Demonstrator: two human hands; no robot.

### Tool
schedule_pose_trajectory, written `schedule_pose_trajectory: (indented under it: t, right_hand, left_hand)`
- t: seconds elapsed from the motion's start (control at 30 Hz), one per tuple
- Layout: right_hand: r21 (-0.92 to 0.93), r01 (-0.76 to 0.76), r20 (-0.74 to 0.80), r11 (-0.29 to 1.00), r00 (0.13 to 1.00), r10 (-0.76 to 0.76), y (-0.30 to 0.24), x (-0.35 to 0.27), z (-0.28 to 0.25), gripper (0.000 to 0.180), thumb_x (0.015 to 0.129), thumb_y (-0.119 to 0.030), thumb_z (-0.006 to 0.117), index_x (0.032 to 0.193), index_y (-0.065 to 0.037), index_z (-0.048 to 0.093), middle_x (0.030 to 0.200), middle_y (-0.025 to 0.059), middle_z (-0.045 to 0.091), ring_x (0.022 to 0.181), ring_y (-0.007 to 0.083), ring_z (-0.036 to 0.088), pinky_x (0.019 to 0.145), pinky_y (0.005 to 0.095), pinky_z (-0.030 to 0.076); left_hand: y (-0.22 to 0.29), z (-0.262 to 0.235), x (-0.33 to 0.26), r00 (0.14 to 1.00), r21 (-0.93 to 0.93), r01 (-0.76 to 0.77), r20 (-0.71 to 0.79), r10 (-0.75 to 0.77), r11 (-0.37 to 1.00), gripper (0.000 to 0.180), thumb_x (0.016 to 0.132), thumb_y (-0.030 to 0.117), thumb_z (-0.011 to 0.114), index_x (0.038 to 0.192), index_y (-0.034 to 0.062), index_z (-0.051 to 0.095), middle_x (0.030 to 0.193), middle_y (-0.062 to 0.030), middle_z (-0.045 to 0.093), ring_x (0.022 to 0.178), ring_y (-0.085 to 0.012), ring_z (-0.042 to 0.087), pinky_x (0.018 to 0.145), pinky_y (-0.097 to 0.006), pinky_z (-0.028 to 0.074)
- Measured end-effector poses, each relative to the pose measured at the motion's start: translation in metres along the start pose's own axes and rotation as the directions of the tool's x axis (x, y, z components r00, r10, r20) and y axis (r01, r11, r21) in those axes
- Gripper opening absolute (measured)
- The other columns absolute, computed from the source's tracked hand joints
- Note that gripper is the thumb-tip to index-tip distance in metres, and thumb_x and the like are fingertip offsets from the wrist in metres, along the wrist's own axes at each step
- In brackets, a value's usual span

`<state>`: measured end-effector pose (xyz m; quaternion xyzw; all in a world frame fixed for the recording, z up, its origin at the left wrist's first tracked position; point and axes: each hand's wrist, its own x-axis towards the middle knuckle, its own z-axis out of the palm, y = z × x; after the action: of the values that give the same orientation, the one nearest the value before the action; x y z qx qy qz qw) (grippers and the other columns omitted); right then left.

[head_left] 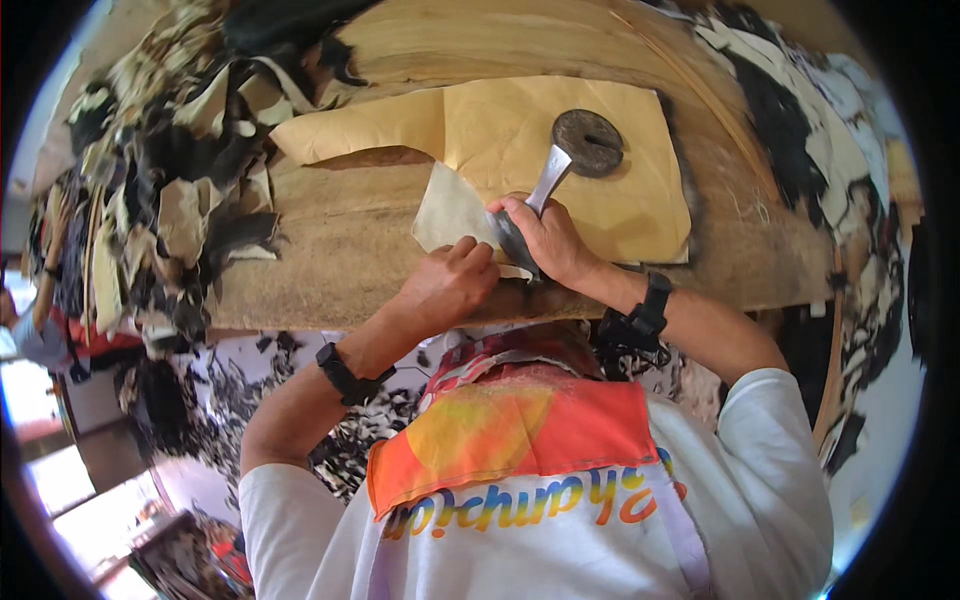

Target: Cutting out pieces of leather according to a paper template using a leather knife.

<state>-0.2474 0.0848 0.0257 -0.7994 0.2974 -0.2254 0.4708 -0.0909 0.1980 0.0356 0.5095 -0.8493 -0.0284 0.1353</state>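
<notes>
My right hand (550, 238) is wrapped round a flat metal tool (549, 180) with a flared silver end, which points away from me. Its darker lower part reaches down beside the fingers toward the near table edge. Just to the left, my left hand (452, 285) is closed, fingertips pinched at the lower edge of a pale leather piece (447, 212). A large yellow-tan paper pattern (560, 105) lies beyond and to the right of it, over dark-edged leather. On the sheet rests a round dark weight (588, 143) with a slot, touching or nearly touching the tool's flared end.
Leather and hide scraps (190, 215) are heaped at the left of the wooden table (330, 270). More hides (800, 130) hang over the right side, beside a long wooden strip (700, 95). Scraps litter the floor (230, 400). Another person's arm (45, 300) shows far left.
</notes>
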Motion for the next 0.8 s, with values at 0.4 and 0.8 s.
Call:
schedule_pose_trajectory:
  t: [0.4,0.8]
  right_hand:
    - [0.056,-0.146,-0.314,0.988,0.937,0.156,-0.017,-0.018,0.035,0.036,0.095,-0.027,0.040,0.097,0.001,0.064,0.083,0.0213,0.065,0.082,0.0356,0.063,0.071,0.0397,0.047]
    - [-0.053,-0.128,-0.344,0.990,0.934,0.102,-0.020,-0.024,0.042,0.033,0.094,-0.026,0.044,0.094,0.000,0.064,0.082,0.0213,0.064,0.080,0.0368,0.062,0.070,0.0413,0.047]
  left_hand:
    - [-0.018,0.001,-0.007,0.984,-0.216,-0.101,-0.167,0.065,0.971,0.019,0.067,0.009,0.061,0.085,0.0050,0.060,0.083,-0.0071,0.057,0.080,-0.0230,0.058,0.067,-0.033,0.050]
    - [-0.027,0.016,-0.007,0.966,-0.502,0.044,-0.200,-0.165,0.864,0.009,0.076,0.004,0.063,0.085,0.0046,0.061,0.079,-0.0105,0.058,0.075,-0.0281,0.060,0.064,-0.037,0.049]
